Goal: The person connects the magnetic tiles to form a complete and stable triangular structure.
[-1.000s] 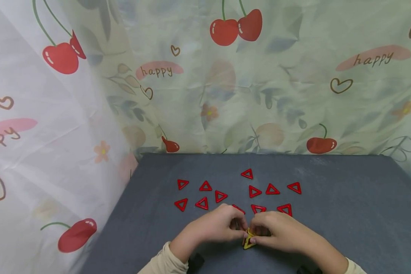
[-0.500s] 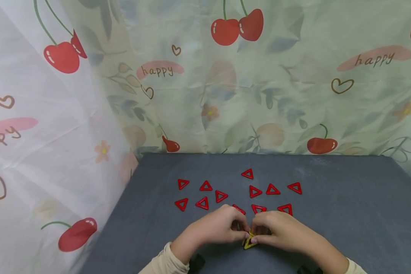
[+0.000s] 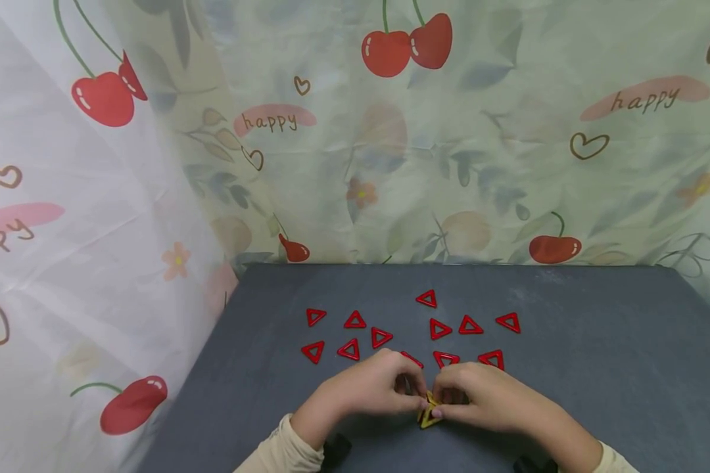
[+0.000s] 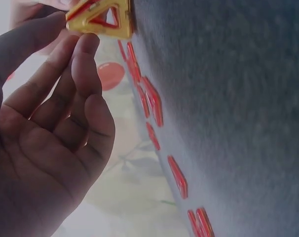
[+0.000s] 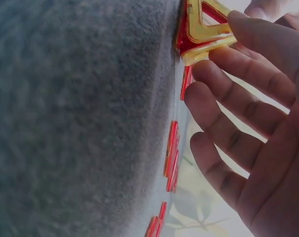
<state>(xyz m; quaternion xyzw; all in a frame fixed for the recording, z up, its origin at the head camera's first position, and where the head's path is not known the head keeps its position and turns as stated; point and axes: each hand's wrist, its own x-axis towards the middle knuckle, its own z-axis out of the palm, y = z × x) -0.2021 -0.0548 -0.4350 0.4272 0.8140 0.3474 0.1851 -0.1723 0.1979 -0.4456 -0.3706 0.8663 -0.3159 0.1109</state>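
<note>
Between both hands, low in the head view, stands a small build of yellow and red triangular magnetic tiles (image 3: 428,419). My left hand (image 3: 378,387) pinches its left side with thumb and fingertips; in the left wrist view the yellow tile face (image 4: 102,30) shows beyond them. From the other side my right hand (image 3: 479,397) pinches it, the thumb on a yellow tile (image 5: 208,34) and the index finger behind. Red shows inside the yellow frames in both wrist views. The build's base touches the table or nearly so. Fingers hide part of its top and sides.
Several loose red triangular tiles, such as one left of the middle (image 3: 355,326), lie spread over the dark grey table (image 3: 597,368) beyond the hands. One is partly hidden by the left hand. A cherry-printed curtain (image 3: 331,177) hangs behind the table and along its left side.
Both hands keep their hold on the yellow and red tile build in nearly the same place. Only a slight shift of the head view shows.
</note>
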